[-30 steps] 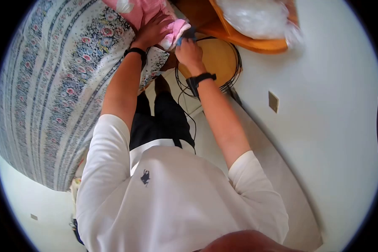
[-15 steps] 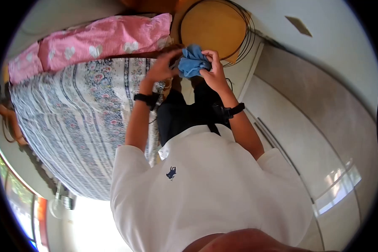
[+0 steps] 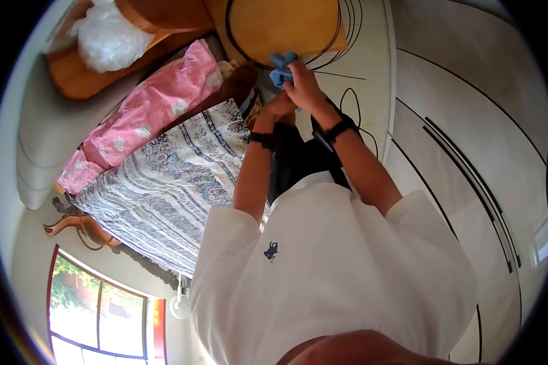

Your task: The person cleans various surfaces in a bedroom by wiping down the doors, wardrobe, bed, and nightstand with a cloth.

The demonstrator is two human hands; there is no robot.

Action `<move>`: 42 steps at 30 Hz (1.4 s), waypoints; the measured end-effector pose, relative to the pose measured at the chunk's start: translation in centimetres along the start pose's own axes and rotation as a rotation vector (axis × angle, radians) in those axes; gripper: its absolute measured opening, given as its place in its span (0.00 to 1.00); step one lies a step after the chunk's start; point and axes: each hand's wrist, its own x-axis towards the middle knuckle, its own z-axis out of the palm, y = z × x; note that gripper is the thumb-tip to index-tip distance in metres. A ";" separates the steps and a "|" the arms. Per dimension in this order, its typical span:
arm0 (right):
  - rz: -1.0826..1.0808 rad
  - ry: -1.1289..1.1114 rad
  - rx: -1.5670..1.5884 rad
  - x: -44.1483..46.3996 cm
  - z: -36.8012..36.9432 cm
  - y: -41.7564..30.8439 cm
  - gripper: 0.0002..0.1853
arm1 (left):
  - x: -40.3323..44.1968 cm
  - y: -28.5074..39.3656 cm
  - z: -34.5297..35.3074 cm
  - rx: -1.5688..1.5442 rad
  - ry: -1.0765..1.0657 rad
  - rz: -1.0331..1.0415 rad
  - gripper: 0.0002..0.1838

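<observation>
A crumpled blue cloth is bunched in my right hand, whose fingers are closed around it. Part of the cloth sticks out past the fingers, and its exact kind does not show. My left hand is close below the right hand, near its wrist. The left fingers are mostly hidden, so whether they grip any of the cloth cannot be made out. Both wrists wear black bands. Beneath my hands are my legs in black trousers.
On the left stands a bed with a flowered, striped sheet and a pink heart-patterned pillow. A white plastic bag lies on a wooden surface. Ahead is a wooden panel with black cable loops. Pale cabinet doors line the right.
My view has turned, showing the window and plastic bag more fully. My left hand has moved from beside the cloth to below my right hand. The cloth is bunched smaller.
</observation>
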 end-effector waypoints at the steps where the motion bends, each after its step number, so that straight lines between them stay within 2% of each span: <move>1: 0.009 0.003 0.011 0.8 0.4 1.4 0.23 | 0.9 -0.2 -0.6 0.007 -0.007 -0.011 0.36; 3: -0.021 0.112 0.100 2.3 0.7 3.7 0.21 | 2.7 -0.4 -1.5 0.166 0.001 0.037 0.30; 4: -0.026 0.151 0.051 3.5 1.0 3.7 0.20 | 3.7 -1.7 -2.0 0.241 0.107 0.105 0.27; 5: -0.018 0.157 0.058 4.8 0.6 2.9 0.20 | 3.8 0.3 -2.8 0.248 0.098 0.100 0.27; 7: -0.126 0.181 0.120 6.7 0.3 1.8 0.20 | 3.6 3.9 -4.4 0.389 0.268 -0.003 0.19; 8: -0.110 0.174 0.134 7.2 0.8 1.8 0.20 | 3.9 4.4 -5.2 0.390 0.259 -0.024 0.19; 10: -0.107 0.164 -0.077 9.4 1.6 2.7 0.20 | 5.7 5.0 -7.6 0.645 0.367 -0.245 0.17; 11: -0.108 0.161 -0.061 10.2 1.7 3.3 0.20 | 5.7 5.2 -8.0 0.654 0.371 -0.258 0.17; 13: -0.147 0.087 -0.312 11.8 2.3 4.6 0.17 | 5.6 5.5 -9.2 0.579 0.780 -0.227 0.17; 14: -0.147 0.100 -0.295 12.8 2.6 6.1 0.17 | 5.7 4.3 -10.4 0.601 0.780 -0.226 0.17; 16: -0.295 0.255 -0.324 14.1 2.6 10.2 0.15 | 6.6 0.7 -12.8 0.572 0.973 -0.135 0.28; 17: -0.285 0.249 -0.314 14.3 1.1 11.0 0.15 | 7.3 1.0 -13.2 0.579 0.965 -0.149 0.28; 19: -0.109 -0.136 -0.533 14.0 -1.9 11.5 0.14 | 6.7 0.4 -12.8 0.591 0.839 -0.172 0.29; 20: -0.111 -0.152 -0.524 13.6 -1.7 11.8 0.14 | 6.0 -0.4 -12.1 0.591 0.840 -0.192 0.29; 21: -0.103 -0.164 -0.631 14.3 -2.0 12.1 0.14 | 6.3 -1.1 -11.6 0.774 0.726 -0.224 0.29; 22: -0.095 -0.168 -0.741 15.3 -2.2 13.0 0.14 | 7.4 -1.8 -11.8 0.954 0.608 -0.248 0.30; 23: -0.097 -0.160 -0.744 15.9 -1.6 14.4 0.14 | 8.1 -1.5 -12.0 0.958 0.613 -0.241 0.30; 25: -0.261 0.204 -0.700 15.4 -0.8 15.8 0.12 | 8.1 -1.8 -12.0 0.651 0.551 -0.314 0.33; 26: -0.253 0.204 -0.694 14.6 -1.2 16.0 0.12 | 7.9 -2.2 -11.9 0.656 0.543 -0.320 0.33; 28: -0.047 0.057 -0.088 14.8 -3.2 15.9 0.15 | 10.4 -2.5 -13.0 1.542 -0.131 -0.545 0.30; 29: -0.071 0.092 -0.107 15.8 -4.5 15.3 0.15 | 11.5 -2.9 -13.3 1.562 -0.093 -0.515 0.30; 31: -0.139 -0.013 -0.560 15.4 -5.7 14.1 0.17 | 9.8 -4.8 -11.8 1.048 0.715 -0.101 0.32; 32: -0.295 0.245 -0.674 14.5 -4.7 15.1 0.11 | 9.6 -3.1 -11.4 1.048 0.709 -0.113 0.32; 34: -0.177 0.138 -0.543 14.1 -3.5 15.5 0.09 | 8.9 2.2 -11.1 0.707 0.426 -0.444 0.33; 35: -0.078 0.065 -0.429 14.6 -3.7 15.2 0.08 | 8.9 0.8 -11.7 0.729 0.409 -0.434 0.33; 37: -0.015 0.069 -0.439 14.8 -4.9 14.3 0.09 | 10.1 -1.0 -13.2 1.537 -0.173 -0.431 0.21; 38: 0.037 0.033 -0.447 14.2 -5.1 13.9 0.10 | 10.5 0.3 -12.9 1.565 -0.189 -0.406 0.21; 40: 0.127 0.029 -0.482 12.0 -4.0 13.1 0.12 | 8.8 2.3 -10.4 0.631 0.595 -0.409 0.22; 41: 0.196 0.009 -0.527 10.8 -3.1 13.2 0.14 | 8.3 1.5 -10.7 0.641 0.575 -0.389 0.22; 42: 0.217 -0.053 -0.439 9.5 -1.7 13.4 0.18 | 8.5 -0.7 -11.5 1.043 0.448 -0.340 0.22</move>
